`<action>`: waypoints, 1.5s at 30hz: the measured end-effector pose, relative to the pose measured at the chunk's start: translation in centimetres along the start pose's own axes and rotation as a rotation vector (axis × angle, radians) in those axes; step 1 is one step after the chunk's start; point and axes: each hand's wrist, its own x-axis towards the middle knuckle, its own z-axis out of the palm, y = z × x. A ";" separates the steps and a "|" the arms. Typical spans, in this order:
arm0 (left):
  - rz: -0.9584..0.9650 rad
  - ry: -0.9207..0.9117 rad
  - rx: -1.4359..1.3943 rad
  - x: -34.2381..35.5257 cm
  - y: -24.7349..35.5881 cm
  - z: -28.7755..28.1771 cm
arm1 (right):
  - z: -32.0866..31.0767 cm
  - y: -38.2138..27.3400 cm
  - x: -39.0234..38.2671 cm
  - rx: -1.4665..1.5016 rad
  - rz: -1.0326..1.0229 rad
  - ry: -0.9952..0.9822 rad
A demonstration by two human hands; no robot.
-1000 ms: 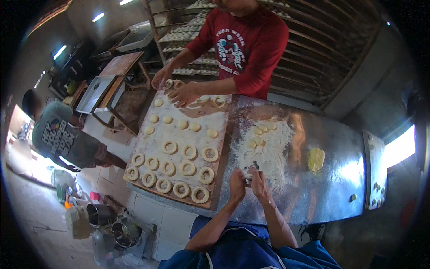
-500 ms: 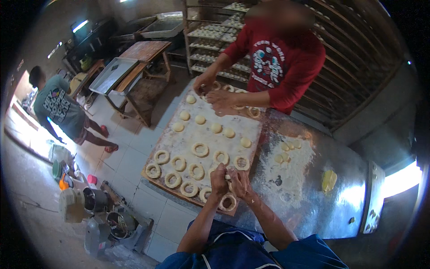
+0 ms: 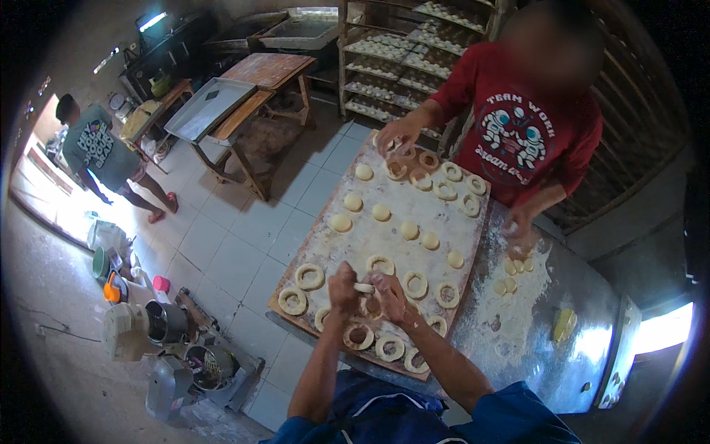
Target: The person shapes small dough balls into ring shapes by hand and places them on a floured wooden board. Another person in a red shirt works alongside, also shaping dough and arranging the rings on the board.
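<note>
In front of me, my left hand (image 3: 342, 290) and my right hand (image 3: 392, 297) both grip a short piece of pale dough (image 3: 363, 288); its middle shows between my fists. They hold it over the near part of a floured wooden board (image 3: 425, 198). Around my hands lie several dough rings, one of them a ring (image 3: 310, 267) to the left. Beyond them sit several round dough balls, among them a ball (image 3: 409, 230) near the middle. My forearms hide part of some near rings.
Across the board a co-worker in a red top (image 3: 510, 129) has one hand (image 3: 399, 137) by the far rings, another (image 3: 519, 238) above dough pieces on the floured metal table (image 3: 473, 333). Racks (image 3: 344, 63) hold dough trays. At left are mixers (image 3: 166, 381) and another person (image 3: 96, 152).
The view has shifted, so the board appears farther right. My hands have moved left over the board, still gripping dough. One co-worker hand has gone from the far rings to the metal table.
</note>
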 end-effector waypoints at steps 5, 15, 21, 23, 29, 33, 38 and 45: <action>-0.434 -0.150 0.388 6.6 -0.5 -1.2 | 1.1 -4.7 6.3 -0.813 0.362 -0.048; -0.079 -0.275 0.482 6.4 -2.2 -3.0 | -0.1 7.9 18.1 -1.037 -0.321 -0.297; -0.023 -0.236 0.406 6.3 -1.6 -1.8 | -1.7 3.9 17.9 -0.745 -0.001 -0.261; -0.095 -0.164 0.266 4.0 -3.7 -3.6 | -1.2 0.6 12.9 -0.597 -0.066 0.033; -0.256 -0.317 0.305 -1.2 8.3 0.6 | -17.6 -8.8 -10.5 -0.893 0.288 0.452; -0.172 -0.520 0.012 -5.6 13.5 8.8 | -27.8 -7.5 -21.8 -1.046 0.476 0.673; -0.143 -0.847 -0.118 -13.3 17.9 18.6 | -32.8 -5.3 -26.3 -1.389 0.184 0.671; -0.276 -0.906 -0.283 -21.7 16.8 28.8 | -30.0 -8.9 -29.0 -0.406 0.277 0.818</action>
